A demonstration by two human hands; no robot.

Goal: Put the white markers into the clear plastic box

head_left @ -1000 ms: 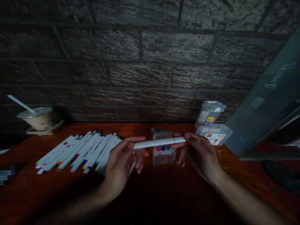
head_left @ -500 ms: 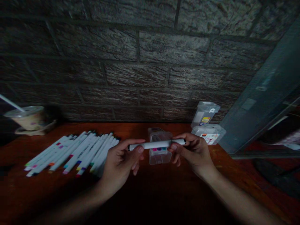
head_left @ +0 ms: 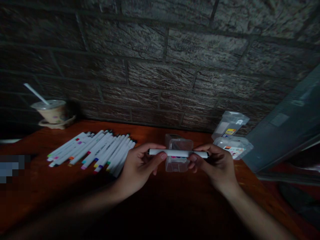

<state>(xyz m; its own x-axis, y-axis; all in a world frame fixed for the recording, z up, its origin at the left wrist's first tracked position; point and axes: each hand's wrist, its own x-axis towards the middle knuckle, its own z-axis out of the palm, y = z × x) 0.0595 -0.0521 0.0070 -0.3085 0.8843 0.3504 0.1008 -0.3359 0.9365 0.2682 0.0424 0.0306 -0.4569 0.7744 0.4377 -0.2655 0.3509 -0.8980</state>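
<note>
A white marker pen [head_left: 178,153] with dark ends is held level in front of me. My left hand [head_left: 143,165] pinches its left part between thumb and fingers. At the other end, the thumb and fingers of my right hand [head_left: 217,164] are closed on the same marker. Behind it stands a clear plastic case [head_left: 179,165], partly covered by the marker and my fingertips; a few coloured marker ends show inside. To the left of my left hand lies a pile of white markers [head_left: 92,150] with variously coloured caps.
A lidded drink cup [head_left: 53,111] with a straw sits on a holder at the back left. Two clear plastic pieces, one upright [head_left: 231,125] and one with a label [head_left: 233,147], stand at right. A brick wall [head_left: 160,73] rises behind the wooden table [head_left: 155,196].
The view has turned a little left, so everything appears shifted to the right. Both hands keep the marker in nearly the same level pose.
</note>
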